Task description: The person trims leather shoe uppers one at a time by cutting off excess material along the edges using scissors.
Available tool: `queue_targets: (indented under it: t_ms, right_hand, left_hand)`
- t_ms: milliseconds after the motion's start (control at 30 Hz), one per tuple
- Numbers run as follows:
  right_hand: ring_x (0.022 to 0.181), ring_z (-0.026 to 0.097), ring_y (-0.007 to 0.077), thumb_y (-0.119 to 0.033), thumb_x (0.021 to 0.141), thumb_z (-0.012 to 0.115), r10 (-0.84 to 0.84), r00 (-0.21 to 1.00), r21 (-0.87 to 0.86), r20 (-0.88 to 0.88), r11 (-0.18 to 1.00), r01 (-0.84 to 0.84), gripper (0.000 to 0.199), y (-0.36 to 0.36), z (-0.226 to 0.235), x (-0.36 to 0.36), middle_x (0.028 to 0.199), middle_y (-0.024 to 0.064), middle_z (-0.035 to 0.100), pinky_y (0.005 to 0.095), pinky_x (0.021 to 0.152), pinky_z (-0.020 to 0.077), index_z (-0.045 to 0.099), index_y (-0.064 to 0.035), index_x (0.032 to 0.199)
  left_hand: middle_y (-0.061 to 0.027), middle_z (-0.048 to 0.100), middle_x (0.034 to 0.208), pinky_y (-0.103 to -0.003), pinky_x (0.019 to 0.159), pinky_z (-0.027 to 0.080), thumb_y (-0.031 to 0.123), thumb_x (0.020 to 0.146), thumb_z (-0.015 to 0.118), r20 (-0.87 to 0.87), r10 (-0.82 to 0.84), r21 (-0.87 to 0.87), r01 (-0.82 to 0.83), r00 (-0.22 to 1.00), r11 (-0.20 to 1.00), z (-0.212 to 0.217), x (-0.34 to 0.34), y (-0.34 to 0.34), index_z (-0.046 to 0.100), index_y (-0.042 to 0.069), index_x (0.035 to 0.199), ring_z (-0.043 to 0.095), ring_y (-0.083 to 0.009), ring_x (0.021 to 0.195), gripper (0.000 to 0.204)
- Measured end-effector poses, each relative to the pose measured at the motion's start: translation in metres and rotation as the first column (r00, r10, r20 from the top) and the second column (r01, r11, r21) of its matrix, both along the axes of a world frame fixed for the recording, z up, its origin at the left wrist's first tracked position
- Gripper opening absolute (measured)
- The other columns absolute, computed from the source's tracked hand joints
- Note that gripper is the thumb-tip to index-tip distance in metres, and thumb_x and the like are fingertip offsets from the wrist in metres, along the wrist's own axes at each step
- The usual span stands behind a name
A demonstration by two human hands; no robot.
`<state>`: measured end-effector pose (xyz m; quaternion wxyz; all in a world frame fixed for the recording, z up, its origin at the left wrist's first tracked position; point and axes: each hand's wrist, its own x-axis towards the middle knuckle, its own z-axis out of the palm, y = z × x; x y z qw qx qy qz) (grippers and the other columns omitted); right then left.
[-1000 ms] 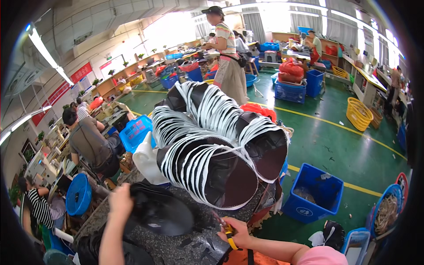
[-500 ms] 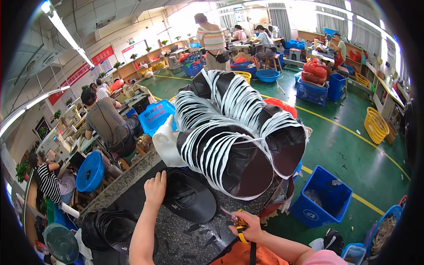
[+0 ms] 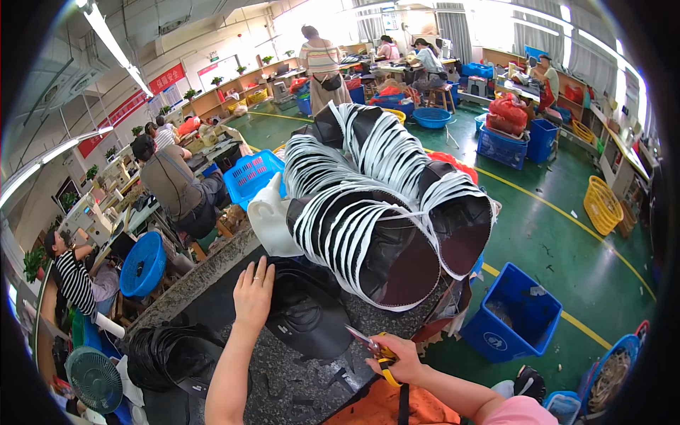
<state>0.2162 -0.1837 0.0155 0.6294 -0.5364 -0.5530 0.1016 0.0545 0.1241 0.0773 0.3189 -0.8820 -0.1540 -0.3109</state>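
A black, curved, shoe-upper-like piece (image 3: 308, 315) lies on the speckled dark worktop in front of me, other black layers behind it. Along its left edge rests my left hand (image 3: 253, 292), fingers stretched out and holding nothing. My right hand (image 3: 398, 360) is closed around the yellow-and-black handles of a pair of scissors (image 3: 365, 338); the blades point left, near the piece's right side. Beyond both hands stand tall nested stacks of black uppers with white edges (image 3: 361, 234). Another stack of black pieces (image 3: 170, 361) sits left of my left forearm.
A white plastic jug-like container (image 3: 273, 221) stands behind my left hand, beside a blue basket (image 3: 251, 177). Dark scraps (image 3: 304, 397) litter the worktop (image 3: 273, 358). A blue bin (image 3: 513, 312) is on the floor to the right. A green fan (image 3: 94, 379) is at lower left; several people work farther off.
My left hand's fingers have gone from curled at the piece's edge to stretched out. The scissors stay in my right hand, their blades showing more clearly. The whole view has shifted slightly.
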Motion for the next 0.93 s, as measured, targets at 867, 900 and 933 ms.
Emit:
queue_targets:
  t_ms: [867,900,933]
  right_hand:
    - [0.083,0.069,0.0240,-0.020,0.078,0.079,0.144,0.989,-0.367,-0.020,0.919,-0.142,0.046,0.009,0.032,-0.036,0.097,0.0131,0.069,0.0304,0.074,0.0544,0.062,-0.0075,0.120]
    - [0.086,0.070,0.0251,-0.022,0.079,0.079,0.161,0.986,-0.346,-0.040,0.924,-0.164,0.048,0.009,0.028,-0.036,0.097,0.0137,0.070,0.0311,0.076,0.0544,0.061,-0.0080,0.122]
    - [0.089,0.070,0.0249,-0.023,0.080,0.079,0.167,0.986,-0.377,-0.016,0.912,-0.160,0.049,0.006,0.032,-0.035,0.099,0.0143,0.070,0.0309,0.076,0.0546,0.061,-0.0077,0.122]
  left_hand:
    - [-0.0086,0.061,0.093,-0.035,0.060,0.049,0.018,0.076,0.071,0.159,0.195,-0.335,-0.133,0.968,0.933,-0.045,-0.006,-0.116,0.064,0.007,0.117,0.060,-0.0231,0.065,0.043]
    - [-0.0080,0.061,0.094,-0.035,0.061,0.049,0.018,0.076,0.072,0.157,0.197,-0.328,-0.137,0.968,0.935,-0.059,-0.010,-0.106,0.064,0.009,0.118,0.061,-0.0231,0.067,0.044]
    - [-0.0073,0.061,0.095,-0.035,0.062,0.049,0.019,0.075,0.073,0.156,0.204,-0.329,-0.144,0.966,0.933,-0.067,-0.013,-0.096,0.063,0.010,0.119,0.062,-0.0232,0.069,0.046]
